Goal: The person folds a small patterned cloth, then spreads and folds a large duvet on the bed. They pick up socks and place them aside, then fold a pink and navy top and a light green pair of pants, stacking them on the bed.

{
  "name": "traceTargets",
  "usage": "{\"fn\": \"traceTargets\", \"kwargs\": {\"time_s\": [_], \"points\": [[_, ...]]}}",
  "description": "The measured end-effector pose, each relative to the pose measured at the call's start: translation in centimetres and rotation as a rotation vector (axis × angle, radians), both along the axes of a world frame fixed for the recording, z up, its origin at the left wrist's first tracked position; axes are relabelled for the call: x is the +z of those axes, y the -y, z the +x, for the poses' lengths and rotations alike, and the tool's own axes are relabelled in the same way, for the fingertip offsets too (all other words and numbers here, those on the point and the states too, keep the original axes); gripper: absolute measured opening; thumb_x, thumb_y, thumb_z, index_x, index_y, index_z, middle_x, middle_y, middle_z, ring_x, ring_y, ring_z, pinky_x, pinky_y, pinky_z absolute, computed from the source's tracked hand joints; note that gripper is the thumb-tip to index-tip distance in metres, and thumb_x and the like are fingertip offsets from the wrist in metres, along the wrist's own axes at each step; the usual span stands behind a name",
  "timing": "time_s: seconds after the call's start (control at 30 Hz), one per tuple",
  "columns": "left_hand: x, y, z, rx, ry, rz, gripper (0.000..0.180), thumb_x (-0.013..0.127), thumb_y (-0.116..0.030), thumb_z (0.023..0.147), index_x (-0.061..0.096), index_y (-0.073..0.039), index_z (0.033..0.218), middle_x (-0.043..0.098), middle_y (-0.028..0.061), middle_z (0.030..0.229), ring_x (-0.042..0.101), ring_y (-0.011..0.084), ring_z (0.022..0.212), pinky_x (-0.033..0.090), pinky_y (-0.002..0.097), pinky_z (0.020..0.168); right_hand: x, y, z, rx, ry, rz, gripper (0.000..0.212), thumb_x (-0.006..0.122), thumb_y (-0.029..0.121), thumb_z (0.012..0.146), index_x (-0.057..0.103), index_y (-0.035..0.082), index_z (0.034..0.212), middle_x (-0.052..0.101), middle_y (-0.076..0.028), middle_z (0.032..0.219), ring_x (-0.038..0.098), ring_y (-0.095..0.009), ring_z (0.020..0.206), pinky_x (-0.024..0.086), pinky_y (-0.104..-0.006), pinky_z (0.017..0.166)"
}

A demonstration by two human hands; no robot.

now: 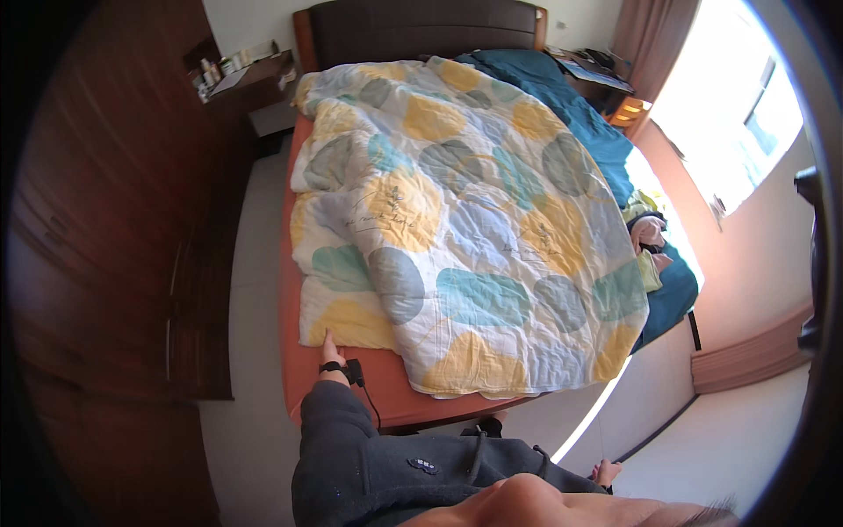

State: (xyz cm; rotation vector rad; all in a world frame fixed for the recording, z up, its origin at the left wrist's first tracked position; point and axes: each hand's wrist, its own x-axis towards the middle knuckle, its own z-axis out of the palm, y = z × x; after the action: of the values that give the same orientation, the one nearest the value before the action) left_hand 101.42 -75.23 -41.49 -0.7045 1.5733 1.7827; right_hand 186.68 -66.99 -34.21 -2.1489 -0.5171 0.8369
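A quilt [479,228] with yellow, teal and grey patches covers most of the bed, its near left part folded or bunched over itself. My left hand [333,351] is at the quilt's near left corner, with the thumb on top of the edge and the other fingers mostly hidden; it appears to grip the fabric. Around that wrist is a black strap with a small box and a cable. Away from the bed, low on the right, my right hand [606,472] hangs beside my body, fingers loosely apart and holding nothing visible.
Coral sheet [351,386] shows along the bed's near and left edges. Dark teal bedding [518,75] and a heap of clothes [648,233] lie on the right side. Dark wardrobes [105,220] stand left. Nightstands [255,83] flank the headboard [421,33]; a bright window is right.
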Motion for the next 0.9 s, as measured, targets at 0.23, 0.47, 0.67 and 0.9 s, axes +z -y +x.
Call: {"fn": "traceTargets", "kwargs": {"time_s": [0.23, 0.47, 0.67, 0.9], "points": [[1.5, -4.5, -6.0, -0.219, 0.160, 0.480, 0.066, 0.060, -0.055, 0.079, 0.048, -0.007, 0.124, 0.052, 0.0129, 0.123, 0.048, 0.0326, 0.114, 0.039, 0.0523, 0.092, 1.5, 19.9, -5.2, -0.354, -0.155, -0.336, 0.034, 0.049, 0.008, 0.079, 0.036, 0.010, 0.110, 0.052, -0.015, 0.083, 0.060, -0.028, 0.062, 0.049, -0.0330, 0.045], [15.5, -0.8, -4.3, -0.290, 0.022, 0.610, 0.047, 0.058, -0.029, 0.082, 0.050, -0.004, 0.120, 0.056, 0.0115, 0.117, 0.051, 0.0302, 0.108, 0.039, 0.0433, 0.095, 10.7, 16.5, -19.0, -0.016, -0.159, -0.046, 0.064, 0.049, 0.002, 0.079, 0.017, 0.010, 0.133, 0.050, -0.018, 0.101, 0.064, -0.027, 0.066, 0.051, -0.0291, 0.047], [25.4, 18.7, -3.5, -0.413, 0.014, 0.762, 0.050, 0.051, -0.025, 0.082, 0.046, 0.001, 0.124, 0.052, 0.0176, 0.122, 0.049, 0.0338, 0.113, 0.038, 0.0465, 0.098, 12.4, 15.6, -27.1, 0.356, -0.165, 0.132, 0.056, 0.048, 0.001, 0.078, 0.023, 0.000, 0.128, 0.054, -0.017, 0.100, 0.063, -0.021, 0.067, 0.050, -0.0267, 0.053], [28.9, 32.2, 2.8, -0.587, 0.145, 0.764, 0.053, 0.050, -0.015, 0.078, 0.041, -0.001, 0.129, 0.050, 0.0154, 0.125, 0.048, 0.0319, 0.115, 0.036, 0.0452, 0.100, 12.0, 25.1, -41.8, 0.663, -0.329, 0.192, 0.054, 0.051, 0.002, 0.080, 0.025, 0.001, 0.128, 0.054, -0.015, 0.099, 0.063, -0.018, 0.070, 0.051, -0.0245, 0.055]]}}
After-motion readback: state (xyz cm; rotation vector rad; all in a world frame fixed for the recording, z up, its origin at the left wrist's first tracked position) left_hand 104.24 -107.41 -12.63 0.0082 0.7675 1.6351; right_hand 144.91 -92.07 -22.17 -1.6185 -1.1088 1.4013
